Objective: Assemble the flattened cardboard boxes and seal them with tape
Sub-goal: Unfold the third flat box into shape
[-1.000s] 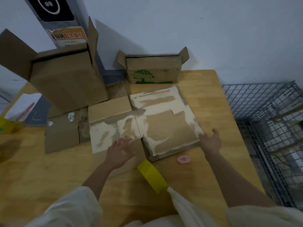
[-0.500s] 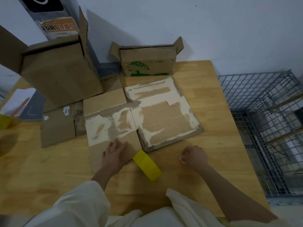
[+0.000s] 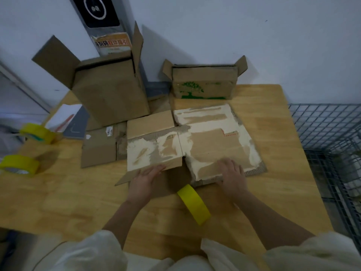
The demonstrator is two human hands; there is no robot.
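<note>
Since half a second ago, the right hand (image 3: 232, 177) has been moved from the bare worktop (image 3: 273, 133) onto the flattened box (image 3: 195, 145), its fingers curled over the near edge of the right panel. The left hand (image 3: 145, 178) is laid flat, fingers straight, on the near left flap, which is lifted a little off the wood. The flattened box is spread at the middle of the worktop. A yellow tape roll (image 3: 193, 204) is seen just before it, between the forearms. Two open boxes (image 3: 109, 94) are stood behind, and two more tape rolls (image 3: 19, 165) are set at the far left. A wire cage (image 3: 332, 133) is placed to the right.
</note>
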